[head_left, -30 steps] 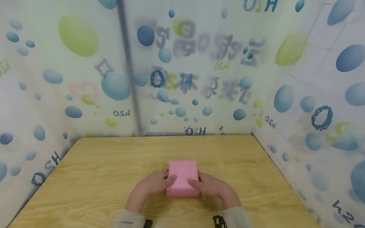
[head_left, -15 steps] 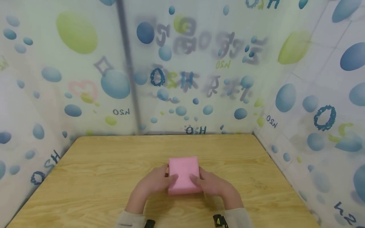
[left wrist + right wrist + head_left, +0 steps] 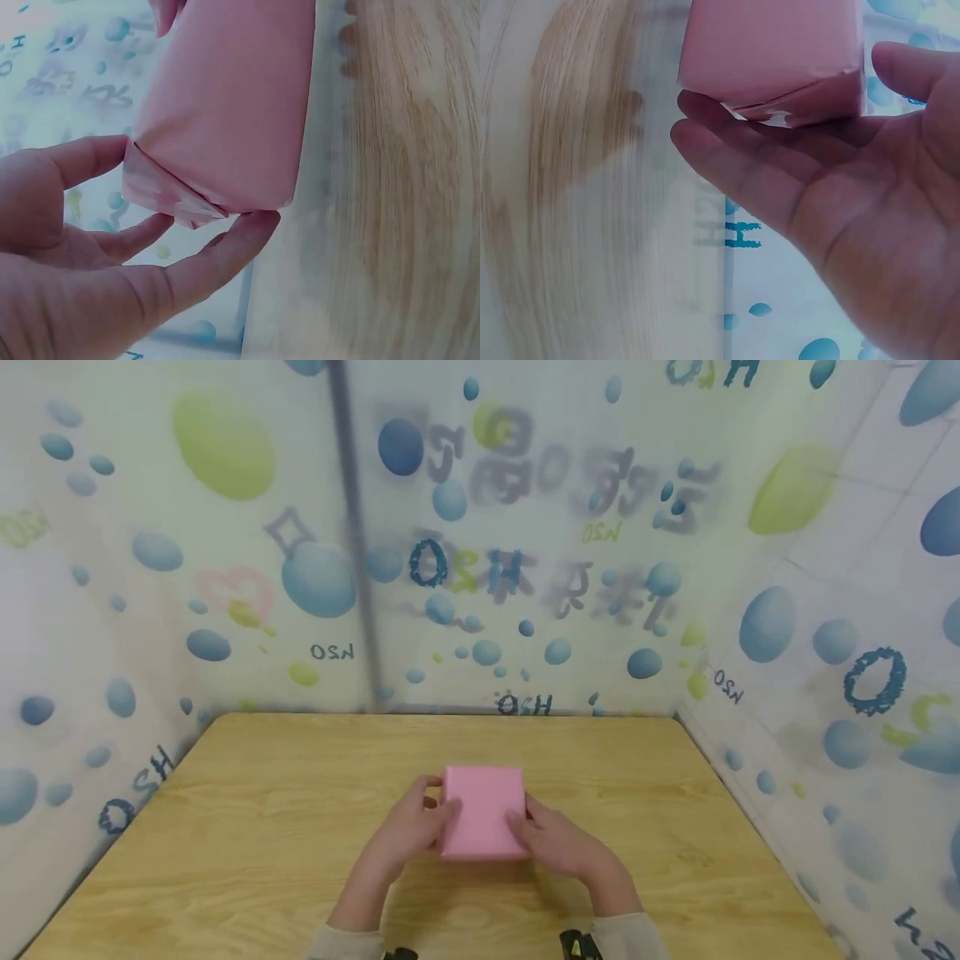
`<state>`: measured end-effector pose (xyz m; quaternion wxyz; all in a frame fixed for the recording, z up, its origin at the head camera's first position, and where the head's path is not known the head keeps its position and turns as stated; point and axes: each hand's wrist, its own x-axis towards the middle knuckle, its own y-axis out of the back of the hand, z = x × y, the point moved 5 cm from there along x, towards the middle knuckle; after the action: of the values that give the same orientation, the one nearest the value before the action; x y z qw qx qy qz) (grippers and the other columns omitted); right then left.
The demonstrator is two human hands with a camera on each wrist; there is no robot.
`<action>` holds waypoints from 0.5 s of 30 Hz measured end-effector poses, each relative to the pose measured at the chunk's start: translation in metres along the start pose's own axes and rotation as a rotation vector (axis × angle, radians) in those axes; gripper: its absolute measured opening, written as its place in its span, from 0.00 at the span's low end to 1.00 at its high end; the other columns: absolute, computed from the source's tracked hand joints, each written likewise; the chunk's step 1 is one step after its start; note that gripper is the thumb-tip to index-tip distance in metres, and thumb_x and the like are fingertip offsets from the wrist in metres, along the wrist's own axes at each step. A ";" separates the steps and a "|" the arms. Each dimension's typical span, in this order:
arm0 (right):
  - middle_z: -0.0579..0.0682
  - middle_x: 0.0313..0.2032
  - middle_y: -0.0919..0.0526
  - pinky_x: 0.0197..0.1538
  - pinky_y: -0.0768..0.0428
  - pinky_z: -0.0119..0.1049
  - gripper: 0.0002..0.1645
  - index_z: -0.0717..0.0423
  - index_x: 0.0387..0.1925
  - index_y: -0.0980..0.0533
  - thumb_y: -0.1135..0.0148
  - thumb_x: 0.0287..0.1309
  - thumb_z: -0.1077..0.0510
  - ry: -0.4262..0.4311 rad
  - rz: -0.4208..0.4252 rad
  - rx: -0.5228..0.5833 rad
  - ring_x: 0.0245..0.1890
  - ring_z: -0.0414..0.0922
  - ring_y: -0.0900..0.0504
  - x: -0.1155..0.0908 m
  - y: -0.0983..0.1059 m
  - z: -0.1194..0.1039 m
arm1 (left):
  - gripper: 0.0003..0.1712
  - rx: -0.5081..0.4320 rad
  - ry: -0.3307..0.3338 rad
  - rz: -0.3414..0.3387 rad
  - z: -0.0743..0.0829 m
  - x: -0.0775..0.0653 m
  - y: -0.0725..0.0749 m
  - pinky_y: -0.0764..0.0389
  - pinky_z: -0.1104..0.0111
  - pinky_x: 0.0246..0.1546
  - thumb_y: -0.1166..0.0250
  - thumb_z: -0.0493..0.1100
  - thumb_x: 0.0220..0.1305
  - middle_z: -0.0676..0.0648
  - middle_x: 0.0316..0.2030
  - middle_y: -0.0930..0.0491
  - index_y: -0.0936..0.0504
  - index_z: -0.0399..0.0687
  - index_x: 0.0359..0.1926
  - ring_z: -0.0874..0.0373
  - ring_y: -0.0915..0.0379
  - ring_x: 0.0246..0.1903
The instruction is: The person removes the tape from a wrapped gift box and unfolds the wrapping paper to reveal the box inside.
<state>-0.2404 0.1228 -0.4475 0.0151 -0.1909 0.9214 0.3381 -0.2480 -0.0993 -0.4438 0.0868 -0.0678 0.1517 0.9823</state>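
A pink paper-wrapped box [image 3: 483, 814] is held between both hands over the middle of the wooden table [image 3: 300, 777], its broad face turned toward the head camera. My left hand [image 3: 408, 828] grips its left end, thumb over the near face and fingers spread behind. In the left wrist view the fingertips touch the folded paper flaps [image 3: 176, 191] at that end. On the opposite end is my right hand [image 3: 561, 839], thumb over the face. Its fingers [image 3: 742, 169] lie along and under the folded end in the right wrist view.
Printed curtains [image 3: 480, 527] with blue and green spots and lettering enclose the table at the back and both sides. The table's far edge [image 3: 450, 715] runs along the back curtain. Black straps [image 3: 579, 945] show at the wrists beside light sleeves [image 3: 628, 937].
Both hands have lifted the box and moved it slightly away, tipping its broad face up toward the head camera. The left fingers have shifted higher along its side. The head view has turned slightly left.
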 end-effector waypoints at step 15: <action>0.73 0.74 0.31 0.77 0.32 0.66 0.46 0.72 0.79 0.43 0.45 0.79 0.41 0.024 0.108 0.024 0.76 0.69 0.31 -0.010 0.000 -0.045 | 0.40 0.051 0.009 0.098 0.007 -0.007 0.004 0.12 0.60 0.37 0.39 0.58 0.78 0.31 0.55 0.16 0.35 0.36 0.77 0.48 0.16 0.45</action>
<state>-0.2268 0.0978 -0.4114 -0.0118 -0.1448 0.9345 0.3248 -0.2423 -0.1021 -0.4349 0.0395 -0.0622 0.1800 0.9809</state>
